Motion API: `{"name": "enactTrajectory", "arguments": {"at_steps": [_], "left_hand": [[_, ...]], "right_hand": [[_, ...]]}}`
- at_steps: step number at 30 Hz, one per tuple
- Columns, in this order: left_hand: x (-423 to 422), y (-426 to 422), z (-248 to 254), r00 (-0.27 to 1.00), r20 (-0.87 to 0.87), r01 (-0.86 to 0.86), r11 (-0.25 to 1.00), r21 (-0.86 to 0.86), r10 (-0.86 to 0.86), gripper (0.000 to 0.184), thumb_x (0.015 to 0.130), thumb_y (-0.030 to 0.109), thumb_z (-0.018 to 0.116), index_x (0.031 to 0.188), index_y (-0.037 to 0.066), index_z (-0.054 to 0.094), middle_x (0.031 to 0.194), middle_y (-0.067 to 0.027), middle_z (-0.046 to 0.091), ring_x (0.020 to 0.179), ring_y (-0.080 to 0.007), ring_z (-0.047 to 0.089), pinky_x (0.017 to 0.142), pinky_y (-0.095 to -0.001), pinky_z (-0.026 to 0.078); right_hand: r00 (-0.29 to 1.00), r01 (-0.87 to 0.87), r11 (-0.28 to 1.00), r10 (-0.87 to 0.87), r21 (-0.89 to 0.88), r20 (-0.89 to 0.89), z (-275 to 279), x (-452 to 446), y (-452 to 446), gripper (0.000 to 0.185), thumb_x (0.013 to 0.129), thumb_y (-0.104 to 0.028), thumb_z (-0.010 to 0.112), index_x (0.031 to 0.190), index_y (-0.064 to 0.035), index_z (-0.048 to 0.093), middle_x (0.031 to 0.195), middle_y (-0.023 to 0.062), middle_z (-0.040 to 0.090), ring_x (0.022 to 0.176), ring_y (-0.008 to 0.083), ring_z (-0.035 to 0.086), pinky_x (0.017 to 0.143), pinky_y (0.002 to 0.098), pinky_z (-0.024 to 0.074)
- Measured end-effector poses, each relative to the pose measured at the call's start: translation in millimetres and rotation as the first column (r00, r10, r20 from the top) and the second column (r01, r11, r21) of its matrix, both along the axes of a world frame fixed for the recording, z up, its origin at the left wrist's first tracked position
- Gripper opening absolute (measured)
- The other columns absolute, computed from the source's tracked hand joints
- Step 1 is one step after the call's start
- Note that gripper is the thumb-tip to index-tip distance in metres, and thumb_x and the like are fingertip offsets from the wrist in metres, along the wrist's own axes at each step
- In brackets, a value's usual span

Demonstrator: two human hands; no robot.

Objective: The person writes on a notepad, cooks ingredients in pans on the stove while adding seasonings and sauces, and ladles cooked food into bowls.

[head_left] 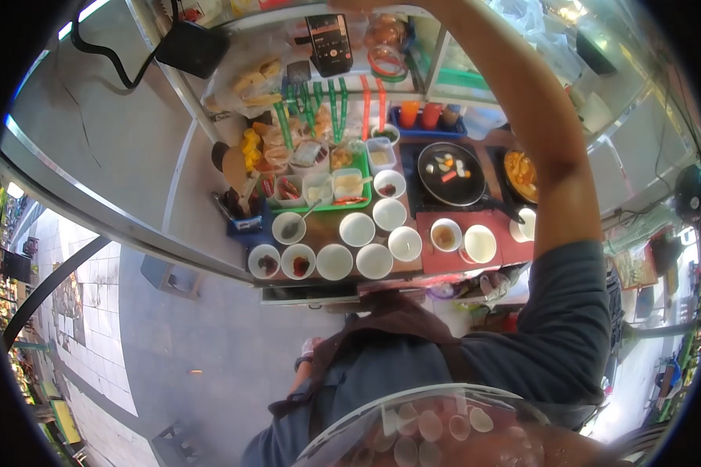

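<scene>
My right arm stretches up across the counter on the right, and only a sliver of my right hand [366,3] shows at the top edge, above a phone [329,45] with a lit screen. Its fingers are out of sight. My left hand [311,347] hangs low beside the apron [389,323], below the counter's front edge, small and blurred; I cannot make out its fingers. Before me stand several white bowls [335,262], some with sauces or dark food. A black frying pan [450,175] holds small pieces of food on the stove.
A green tray [358,198] bears tubs of ingredients. Behind it are green-labelled packets [339,109]. A blue tray [428,124] carries sauce containers at the back. At the right a second pan [522,175] holds orange food. Utensils [237,175] stand at the left; a glass-sided frame surrounds the counter.
</scene>
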State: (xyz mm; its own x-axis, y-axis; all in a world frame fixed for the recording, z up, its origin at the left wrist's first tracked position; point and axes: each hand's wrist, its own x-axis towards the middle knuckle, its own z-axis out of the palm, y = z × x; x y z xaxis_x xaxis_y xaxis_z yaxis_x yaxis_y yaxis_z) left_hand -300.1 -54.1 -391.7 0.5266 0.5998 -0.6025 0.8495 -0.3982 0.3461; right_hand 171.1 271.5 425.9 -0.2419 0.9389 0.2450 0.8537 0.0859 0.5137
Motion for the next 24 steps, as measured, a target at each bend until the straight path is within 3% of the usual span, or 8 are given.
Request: {"name": "enactTrajectory", "arguments": {"at_steps": [4, 5, 7, 8, 15, 19, 20, 24], "left_hand": [[-2, -10, 10, 0.998, 0.012, -0.054, 0.998, -0.042, 0.055, 0.021, 0.092, 0.021, 0.061, 0.103, 0.011, 0.075, 0.11, -0.0164, 0.074, 0.104, -0.0354, 0.072, 0.085, -0.0439, 0.059], [-2, -11, 13, 0.998, 0.017, -0.057, 0.997, -0.046, 0.058, 0.021, 0.092, 0.021, 0.061, 0.103, 0.011, 0.075, 0.11, -0.0163, 0.074, 0.104, -0.0354, 0.071, 0.084, -0.0438, 0.059], [0, -13, 22, 0.998, 0.018, -0.058, 0.997, -0.052, 0.059, 0.021, 0.093, 0.021, 0.061, 0.103, 0.01, 0.075, 0.11, -0.0162, 0.073, 0.103, -0.0352, 0.071, 0.084, -0.0438, 0.059], [0, -9, 20, 0.998, 0.024, -0.063, 0.996, -0.056, 0.064, 0.021, 0.093, 0.021, 0.061, 0.104, 0.01, 0.075, 0.11, -0.0162, 0.073, 0.103, -0.0352, 0.071, 0.084, -0.0438, 0.059], [-11, -4, 30, 0.996, 0.031, -0.085, 0.993, -0.087, 0.088, 0.019, 0.093, 0.02, 0.061, 0.104, 0.009, 0.073, 0.11, -0.0159, 0.073, 0.102, -0.0347, 0.071, 0.083, -0.0438, 0.059], [-16, -1, 36, 0.997, 0.028, -0.075, 0.992, -0.101, 0.078, 0.019, 0.093, 0.019, 0.061, 0.104, 0.009, 0.073, 0.11, -0.0158, 0.072, 0.101, -0.0345, 0.071, 0.082, -0.0437, 0.058], [-18, 1, 33, 0.997, 0.025, -0.075, 0.992, -0.102, 0.078, 0.019, 0.094, 0.019, 0.061, 0.104, 0.009, 0.072, 0.11, -0.0157, 0.072, 0.1, -0.0344, 0.071, 0.082, -0.0437, 0.058], [-20, 8, 36, 0.999, 0.02, -0.047, 0.994, -0.102, 0.05, 0.018, 0.094, 0.018, 0.061, 0.105, 0.008, 0.072, 0.109, -0.0155, 0.072, 0.1, -0.0342, 0.071, 0.081, -0.0437, 0.058]], "right_hand": [[0.829, 0.004, 0.908, -0.237, -0.419, -0.506, -73, -24, -46, 0.071, 0.082, -0.054, 0.077, 0.118, 0.0063, 0.07, 0.101, 0.0258, 0.071, 0.1, 0.0411, 0.069, 0.093, 0.0485, 0.0538], [0.774, 0.071, 0.986, -0.152, -0.153, -0.615, -115, -14, -13, 0.082, 0.078, -0.056, 0.08, 0.127, 0.0072, 0.06, 0.109, 0.029, 0.066, 0.106, 0.0441, 0.066, 0.096, 0.0512, 0.0521], [0.661, 0.209, 0.884, 0.188, 0.419, -0.726, -196, 6, 52, 0.111, 0.071, -0.058, 0.087, 0.145, 0.009, 0.038, 0.126, 0.0352, 0.057, 0.118, 0.05, 0.06, 0.102, 0.0567, 0.0487], [0.636, 0.135, 0.914, 0.217, 0.383, -0.74, -202, 10, 65, 0.139, 0.069, -0.056, 0.088, 0.155, 0.0135, 0.004, 0.138, 0.0394, 0.043, 0.126, 0.0542, 0.05, 0.103, 0.0552, 0.048], [0.479, 0.297, 0.794, 0.356, 0.53, -0.802, -216, -7, 96, 0.125, 0.065, -0.039, 0.091, 0.153, 0.0049, 0.015, 0.123, 0.0315, 0.051, 0.099, 0.0472, 0.067, 0.083, 0.0517, 0.0594], [0.482, 0.313, 0.784, 0.355, 0.536, -0.801, -217, -9, 92, 0.115, 0.066, -0.035, 0.09, 0.15, -0.0004, 0.019, 0.121, 0.0287, 0.051, 0.096, 0.0471, 0.068, 0.08, 0.0515, 0.0608], [0.358, 0.294, 0.855, 0.315, 0.426, -0.879, -214, -9, 87, 0.119, 0.067, -0.038, 0.089, 0.153, -0.0023, 0.015, 0.128, 0.0337, 0.051, 0.118, 0.0535, 0.054, 0.095, 0.0542, 0.053], [0.427, 0.346, 0.823, 0.288, 0.45, -0.857, -212, -11, 86, 0.114, 0.066, -0.035, 0.091, 0.151, -0.0061, 0.019, 0.124, 0.0267, 0.052, 0.103, 0.0485, 0.067, 0.084, 0.0524, 0.0601]]}}
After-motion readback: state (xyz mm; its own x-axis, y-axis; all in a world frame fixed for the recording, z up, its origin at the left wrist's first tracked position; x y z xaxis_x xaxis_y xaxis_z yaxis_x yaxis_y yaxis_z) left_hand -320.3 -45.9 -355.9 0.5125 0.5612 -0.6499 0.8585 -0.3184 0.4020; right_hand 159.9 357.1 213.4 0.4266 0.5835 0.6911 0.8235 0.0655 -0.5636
